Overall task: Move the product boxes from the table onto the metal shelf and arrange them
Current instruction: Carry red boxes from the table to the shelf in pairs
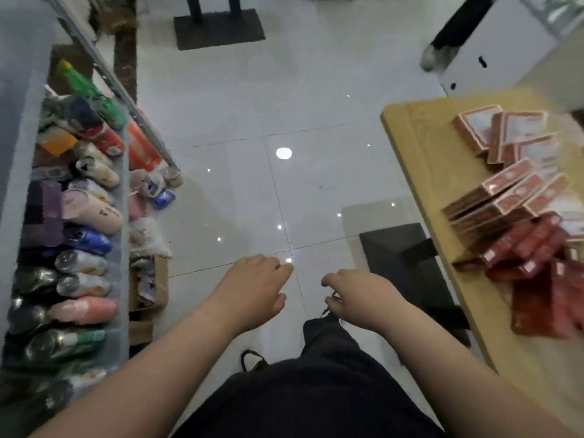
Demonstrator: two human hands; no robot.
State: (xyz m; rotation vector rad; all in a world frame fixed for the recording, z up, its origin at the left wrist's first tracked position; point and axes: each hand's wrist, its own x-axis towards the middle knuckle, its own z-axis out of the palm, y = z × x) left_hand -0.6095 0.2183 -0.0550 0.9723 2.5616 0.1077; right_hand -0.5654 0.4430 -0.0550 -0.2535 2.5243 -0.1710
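The left hand [256, 286] and the right hand [357, 298] both hang out in front of the body over the glossy white tiled floor [237, 137], close together but apart. The left hand's fingers are loosely curled and hold nothing. The right hand's fingers bend downward in a slack curl and, as far as the blurred view allows, they too hold nothing. The product boxes are all on the pale wooden table [420, 172] to the right, well apart from both hands. A cluster of orange boxes with white labels [505, 131] lies toward the far end, some of them leaning on one another. A jumbled heap of dark red boxes [531, 248] lies nearer. To the left stands the grey metal shelf [124, 216], its visible tier packed with a row of bottles and cans [91, 213] lying on their sides. Below are the person's dark trousers [316, 390].
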